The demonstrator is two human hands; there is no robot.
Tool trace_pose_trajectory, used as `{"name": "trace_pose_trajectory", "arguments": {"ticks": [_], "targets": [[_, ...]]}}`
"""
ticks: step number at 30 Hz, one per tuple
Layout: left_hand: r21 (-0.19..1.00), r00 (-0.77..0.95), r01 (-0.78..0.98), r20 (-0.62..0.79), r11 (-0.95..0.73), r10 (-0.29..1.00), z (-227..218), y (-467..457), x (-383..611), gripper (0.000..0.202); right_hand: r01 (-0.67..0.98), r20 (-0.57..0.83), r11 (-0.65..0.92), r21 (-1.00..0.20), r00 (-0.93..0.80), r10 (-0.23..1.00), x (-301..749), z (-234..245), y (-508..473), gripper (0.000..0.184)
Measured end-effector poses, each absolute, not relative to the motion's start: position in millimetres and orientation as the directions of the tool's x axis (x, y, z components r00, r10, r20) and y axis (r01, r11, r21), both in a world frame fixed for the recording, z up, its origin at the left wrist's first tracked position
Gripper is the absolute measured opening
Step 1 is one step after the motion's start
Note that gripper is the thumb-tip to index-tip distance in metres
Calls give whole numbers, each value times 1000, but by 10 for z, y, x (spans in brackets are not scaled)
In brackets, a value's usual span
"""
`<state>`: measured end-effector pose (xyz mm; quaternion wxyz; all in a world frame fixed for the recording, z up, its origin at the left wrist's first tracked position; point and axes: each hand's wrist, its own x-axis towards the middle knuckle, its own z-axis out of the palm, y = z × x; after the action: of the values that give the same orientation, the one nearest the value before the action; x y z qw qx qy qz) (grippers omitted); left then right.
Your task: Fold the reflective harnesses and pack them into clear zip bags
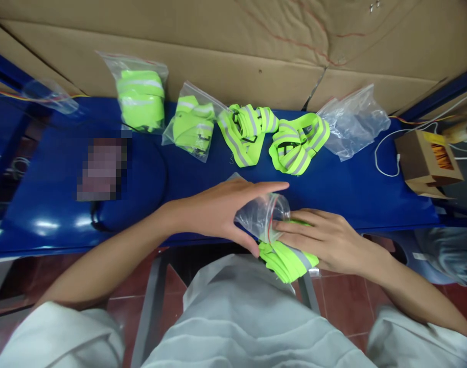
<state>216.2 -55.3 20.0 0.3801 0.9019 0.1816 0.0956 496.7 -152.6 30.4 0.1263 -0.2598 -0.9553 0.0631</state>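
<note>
- A person's left hand (214, 212) spreads thumb and forefinger wide apart around a clear zip bag (252, 217), its mouth bowed round.
- The right hand (331, 240) clasps a lime strap bundle (289, 263) at five o'clock from centre, though its thumb is hidden.
- Best handling, by this view: keep the mouth round, folds tight, trailing edges clear of the red seal.
- The strap: flat, layered folds, grey reflective stripe, bag at its eleven o'clock.

Strap bundles (298, 143) left of box (419, 159)
</note>
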Motion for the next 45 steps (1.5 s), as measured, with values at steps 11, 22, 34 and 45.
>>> {"name": "trace_pose_trajectory", "arguments": {"ticks": [11,22,34,45], "targets": [[230,850,363,315,-903,422,126,-707,2130,95,280,-130,-72,-957,-196,972,5318,189,-1529,43],[433,850,441,79,-786,521,-288,-721,2401,125,374,-503,-379,-846,-328,799,5090,-71,-1240,57],[300,859,424,166,-854,485,-481,-720,2445,109,582,-428,-236,-778,-215,878,4959,-70,-1230,50],[244,882,400,159,-884,443,-456,-797,2547,112,555,-229,-155,-817,-65,971,4799,-237,-1080,44]]}}
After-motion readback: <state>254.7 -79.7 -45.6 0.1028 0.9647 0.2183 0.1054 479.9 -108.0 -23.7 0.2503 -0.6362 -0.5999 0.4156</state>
